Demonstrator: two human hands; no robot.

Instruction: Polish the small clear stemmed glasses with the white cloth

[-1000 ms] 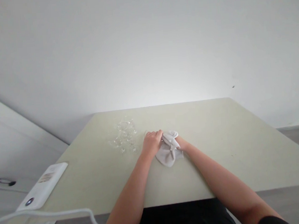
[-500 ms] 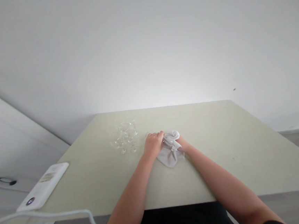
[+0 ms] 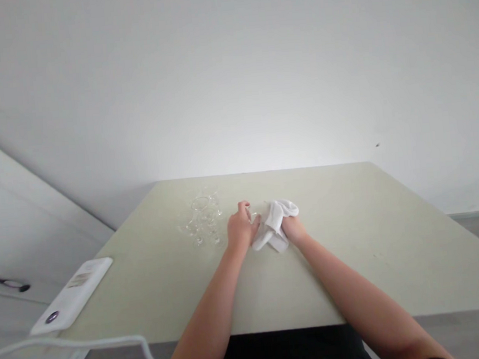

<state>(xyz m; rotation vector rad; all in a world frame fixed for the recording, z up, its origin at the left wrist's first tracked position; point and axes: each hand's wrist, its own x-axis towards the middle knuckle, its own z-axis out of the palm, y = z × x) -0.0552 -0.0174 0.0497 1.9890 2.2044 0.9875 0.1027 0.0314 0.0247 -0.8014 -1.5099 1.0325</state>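
My left hand is at mid-table, its fingers curled round a clear glass. Only a bit of that glass shows between the fingers and the cloth, so its full shape is hidden. My right hand grips a white cloth, which is bunched up over its fingers and hangs down toward the table. The cloth's left edge comes close to the left thumb; whether it touches the glass I cannot tell. Left of my left hand stands a cluster of clear glassware, several transparent pieces close together.
The pale table ends at a white wall. A white box-like item with a dark round mark lies at the left edge. A white cable crosses the lower left, near a cabinet with a dark handle.
My left hand has turned, with its fingers and thumb now apart around the glass. The cloth has been lifted and rebunched slightly to the right in my right hand.
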